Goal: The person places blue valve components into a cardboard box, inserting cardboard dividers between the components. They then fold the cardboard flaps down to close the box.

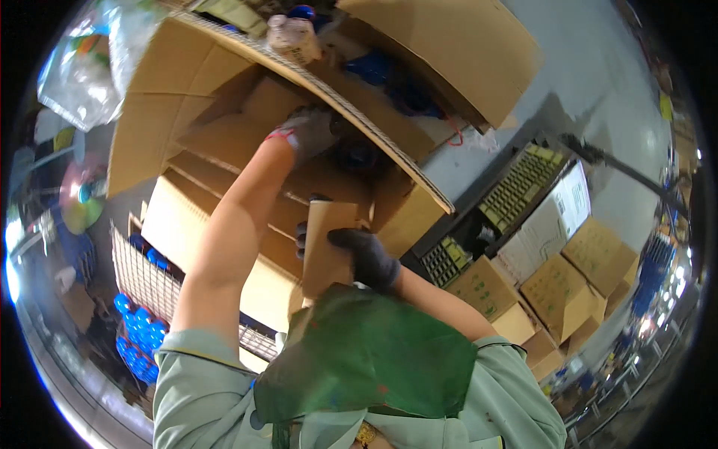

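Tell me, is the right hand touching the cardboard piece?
Touching: the head view shows the right hand gripping the cardboard piece, thumb over its front, fingers at its left edge.

Classed as a factory or workshop floor.
Indicated by stacked cartons [565, 284] and rows of green parts [523, 179] right of the right-hand fingers [347, 239], wire-mesh container [146, 273] left.

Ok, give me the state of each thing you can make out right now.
Large cardboard box: open, flaps spread.
Left hand: gloved, inside the box; grip unclear.
Right hand: dark-gloved, closed on the cardboard piece.
Cardboard piece: held, clear of the right palm's cover.
Yellow-green pieces: lined up in rows.
Brown cartons: grouped together; sealing unclear.
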`<state>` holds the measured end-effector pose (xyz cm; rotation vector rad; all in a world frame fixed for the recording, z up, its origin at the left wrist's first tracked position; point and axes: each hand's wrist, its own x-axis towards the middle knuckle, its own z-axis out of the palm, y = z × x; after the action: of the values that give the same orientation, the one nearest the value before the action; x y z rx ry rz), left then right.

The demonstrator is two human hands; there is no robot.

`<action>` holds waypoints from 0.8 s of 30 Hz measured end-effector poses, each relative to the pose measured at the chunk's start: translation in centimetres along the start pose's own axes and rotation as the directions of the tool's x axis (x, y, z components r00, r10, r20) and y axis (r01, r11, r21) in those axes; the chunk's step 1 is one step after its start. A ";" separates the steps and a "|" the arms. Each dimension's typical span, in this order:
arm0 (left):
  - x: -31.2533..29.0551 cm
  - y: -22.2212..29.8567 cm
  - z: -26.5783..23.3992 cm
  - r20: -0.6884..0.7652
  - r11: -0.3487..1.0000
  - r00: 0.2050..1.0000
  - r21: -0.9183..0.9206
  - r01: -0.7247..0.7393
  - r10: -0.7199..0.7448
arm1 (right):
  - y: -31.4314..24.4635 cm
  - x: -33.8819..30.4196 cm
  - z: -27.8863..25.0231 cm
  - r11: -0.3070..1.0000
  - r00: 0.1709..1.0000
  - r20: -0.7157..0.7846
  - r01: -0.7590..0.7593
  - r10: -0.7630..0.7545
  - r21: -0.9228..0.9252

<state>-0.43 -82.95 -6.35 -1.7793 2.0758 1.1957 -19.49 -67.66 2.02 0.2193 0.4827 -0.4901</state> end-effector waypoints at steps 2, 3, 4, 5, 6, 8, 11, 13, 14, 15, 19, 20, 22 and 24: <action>-7.6 3.4 -6.5 -0.293 0.970 0.946 -0.156 -0.188 0.136 | 0.4 0.6 -5.0 0.896 0.972 -0.049 0.191 -0.229 -0.400; -12.0 4.0 -6.9 -0.365 0.877 0.929 -0.425 -0.225 0.062 | 0.4 0.6 -6.5 0.737 0.935 -0.011 0.272 -0.354 -0.619; -16.2 4.4 -6.3 -0.426 0.707 0.904 -0.648 -0.283 -0.029 | 0.0 0.8 -6.0 0.506 0.885 0.206 0.416 -0.418 -0.756; -20.1 4.7 -4.9 -0.445 0.697 0.888 -0.672 -0.250 -0.111 | -0.4 0.9 -5.3 0.241 0.788 0.415 0.557 -0.455 -0.794; -23.1 5.2 -3.2 -0.457 0.682 0.870 -0.697 -0.220 -0.186 | -0.1 2.3 -1.3 0.291 0.782 0.476 0.602 -0.401 -0.743; -27.8 5.9 1.5 -0.525 0.469 0.801 -0.806 -0.360 -0.286 | 1.5 4.6 9.1 0.606 0.862 0.447 0.493 -0.240 -0.624; -34.4 4.9 8.8 -0.225 -0.033 0.606 -0.923 -0.384 -0.763 | 5.9 7.7 9.0 0.235 0.865 0.494 0.465 0.085 -0.854; -39.4 2.3 15.0 -0.122 -0.033 0.279 -0.869 -0.494 -0.953 | 7.7 9.4 8.5 -0.290 0.792 0.589 0.608 0.160 -0.739; -42.8 1.0 18.3 -0.044 -0.034 0.128 -0.834 -0.550 -0.991 | 8.8 10.3 8.0 -0.570 0.687 0.686 0.671 0.240 -0.473; -46.5 -0.7 22.5 -0.019 -0.034 0.089 -0.835 -0.549 -0.996 | 10.0 11.0 7.1 -0.606 0.648 0.713 0.689 0.268 -0.399; -59.6 -5.4 32.2 0.093 -0.172 0.179 -0.848 -0.502 -0.980 | 13.2 11.6 5.8 -0.821 0.701 0.631 0.544 0.332 -0.172; -62.0 -7.0 34.4 0.170 -0.260 0.221 -0.835 -0.485 -0.960 | 13.6 11.3 5.9 -0.851 0.702 0.630 0.511 0.334 -0.119; -66.8 -12.4 37.5 0.336 -0.316 0.030 -0.847 -0.427 -0.941 | 13.9 11.6 5.9 -0.873 0.714 0.613 0.481 0.339 -0.078; -71.8 -21.1 42.5 0.345 -0.099 -0.285 -0.773 -0.626 -0.894 | 13.9 11.7 5.5 -0.890 0.728 0.604 0.452 0.325 -0.065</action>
<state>22.95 -0.16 -2.53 1.6522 0.8194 -0.0792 -1.35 -62.06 2.26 -2.7648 0.2320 -0.3202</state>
